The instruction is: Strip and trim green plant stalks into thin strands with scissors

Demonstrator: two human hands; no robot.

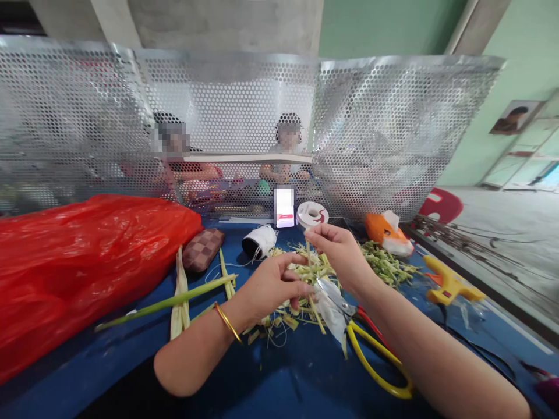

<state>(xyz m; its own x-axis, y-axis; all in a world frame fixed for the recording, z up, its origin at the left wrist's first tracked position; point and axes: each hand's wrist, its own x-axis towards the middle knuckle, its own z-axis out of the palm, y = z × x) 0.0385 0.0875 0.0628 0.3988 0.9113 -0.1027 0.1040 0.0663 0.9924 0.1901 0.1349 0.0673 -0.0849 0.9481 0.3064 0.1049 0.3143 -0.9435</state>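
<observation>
Head view: right hand [334, 247] pinching a pale strip [308, 255], left hand [279, 282] beside its lower part.
Blue tabletop [271, 384] shows between the forearms; perforated metal mesh [244, 93] bounds the far side, a red plastic bag [87, 256] the left, and the table's edge runs diagonally past a yellow glue gun [449, 285] on the right. The strip hangs below the right fingertips, passing near the left thumb; the left fingers are curled, and I cannot tell whether they grip it. Plant clippings [288, 321] lie beneath the hands, scissors [379, 375] by the right forearm. Green wall [384, 29] rises behind.
</observation>
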